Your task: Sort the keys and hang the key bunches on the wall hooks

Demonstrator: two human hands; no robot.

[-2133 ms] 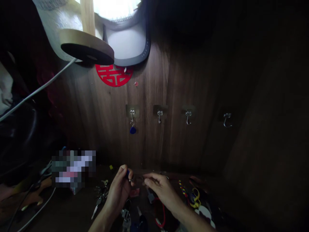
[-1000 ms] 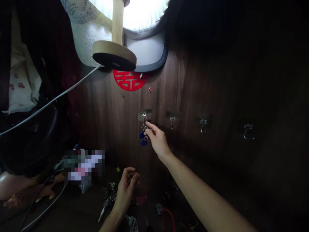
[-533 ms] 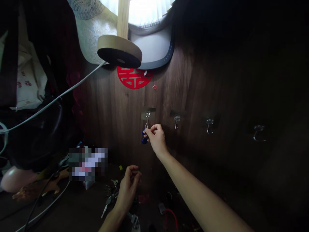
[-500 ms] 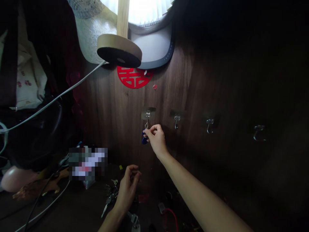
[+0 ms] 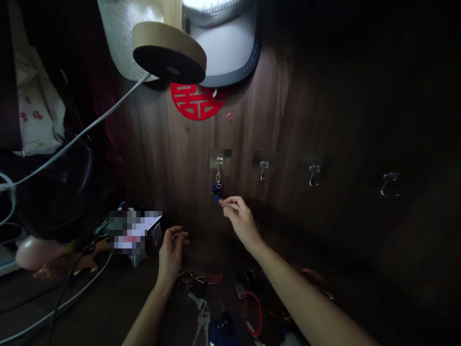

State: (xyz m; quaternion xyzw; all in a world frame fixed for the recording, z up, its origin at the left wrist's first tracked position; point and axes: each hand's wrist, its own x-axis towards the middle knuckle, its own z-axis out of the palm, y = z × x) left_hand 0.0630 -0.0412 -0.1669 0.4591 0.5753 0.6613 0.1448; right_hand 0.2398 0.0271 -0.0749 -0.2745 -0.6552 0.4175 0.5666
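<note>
A blue key fob (image 5: 216, 189) with a metal ring and clip hangs from the leftmost wall hook (image 5: 219, 162). Just below and right of it is my right hand (image 5: 243, 218), its fingers loosely bent and the fingertips close to the fob's lower edge; whether they still touch it is hard to see. My left hand (image 5: 172, 250) hovers lower left over the dark desk, empty, with relaxed, slightly curled fingers. Beneath it lie a bunch of keys (image 5: 201, 310) and some metal rings and clips. A red carabiner-like loop (image 5: 253, 315) lies farther right.
Three more adhesive hooks continue rightward: one (image 5: 263, 169), another (image 5: 314, 174), and the last (image 5: 390, 182). Above hang caps (image 5: 225, 53), a lamp with a round wooden base (image 5: 169, 50) and a red paper cutout (image 5: 198, 103). A white cable (image 5: 90, 127) crosses the left side.
My right hand has moved off the fob, down and slightly right, leaving it hanging on the hook. My left hand has shifted left. The view has tilted lower.
</note>
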